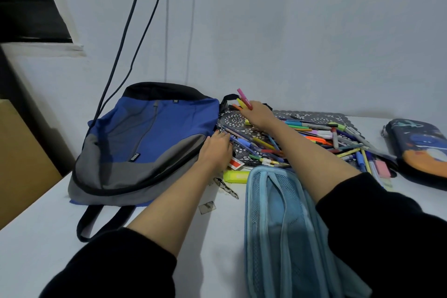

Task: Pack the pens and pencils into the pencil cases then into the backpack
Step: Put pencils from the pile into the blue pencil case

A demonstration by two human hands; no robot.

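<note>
White tabletop against a pale wall, two dark cables hanging down behind: I reach with both arms, black sleeves pushed up, into a heap of pens and pencils spread over a dark lace-pattern placemat.

My right hand grips a bunch of markers above the mat's far left corner, a pink one uppermost with yellow and orange ones beneath it. My left hand rests with fairly straight fingers on the pens at the mat's near left edge, just beside the backpack.

That backpack, blue and grey with a black top, lies flat at left, its small black label reading PUMA in white.

Nearest me, a light blue pencil case lies open with its mesh pockets facing up; whether anything is inside them I cannot tell. A dark pencil case with a space print sits at far right, apparently closed.

A yellow highlighter lies on the table between the blue case and my left hand, and a pink eraser sits at the heap's right edge.
</note>
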